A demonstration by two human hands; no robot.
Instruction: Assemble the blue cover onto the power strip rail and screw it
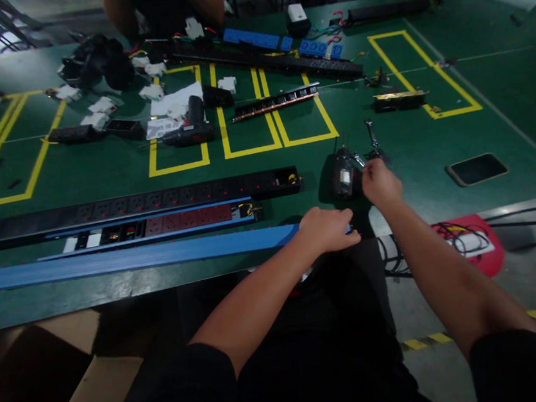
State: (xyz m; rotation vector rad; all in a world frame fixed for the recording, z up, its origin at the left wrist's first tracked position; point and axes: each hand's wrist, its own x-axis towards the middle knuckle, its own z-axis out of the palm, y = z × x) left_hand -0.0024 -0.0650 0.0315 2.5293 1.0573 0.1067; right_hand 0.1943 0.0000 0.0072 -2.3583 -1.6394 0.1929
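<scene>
A long blue power strip housing (134,257) lies along the table's front edge. My left hand (327,230) is closed over its right end, with the thumb at the near side. My right hand (382,183) is closed beside a cordless drill (344,174). A silver spanner (358,160) shows at my right fingertips and seems to be pinched there. Just beyond that hand lies a second spanner (371,132). A black power strip (190,195) with a row of sockets and an opened blue strip with dark red sockets (187,220) lie behind the blue housing.
A phone (477,169) lies at right on the green table. Another drill (191,124), papers, white connectors, socket parts and a long black strip (261,60) spread across the back. A co-worker's arms (199,2) are opposite. An open cardboard box (85,377) stands below left.
</scene>
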